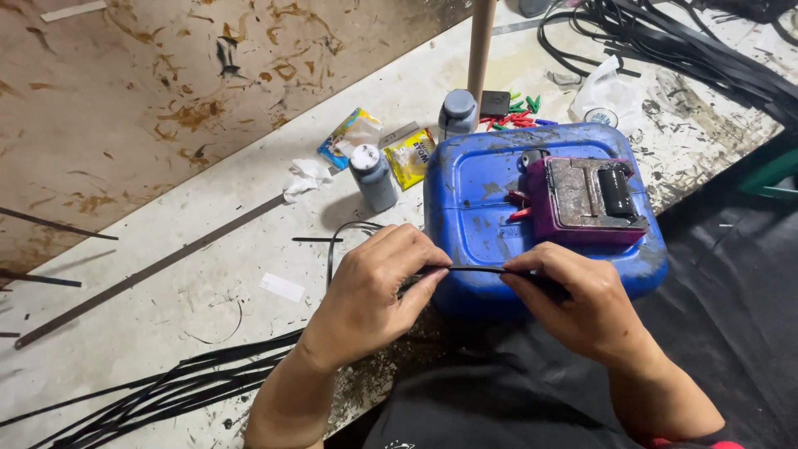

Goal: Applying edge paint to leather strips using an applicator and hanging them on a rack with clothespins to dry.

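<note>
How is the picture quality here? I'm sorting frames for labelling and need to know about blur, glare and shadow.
Head view: both hands, left hand and right hand, and the thin black strip between them look sharp; soft glare on the blue plastic canister; the dark cloth at lower right loses detail in shadow; no clear motion blur.

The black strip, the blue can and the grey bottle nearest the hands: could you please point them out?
black strip (478, 269): head view, the span between both hands.
blue can (474, 187): head view, its bare top face.
grey bottle (374, 179): head view, its body below the cap.
</note>
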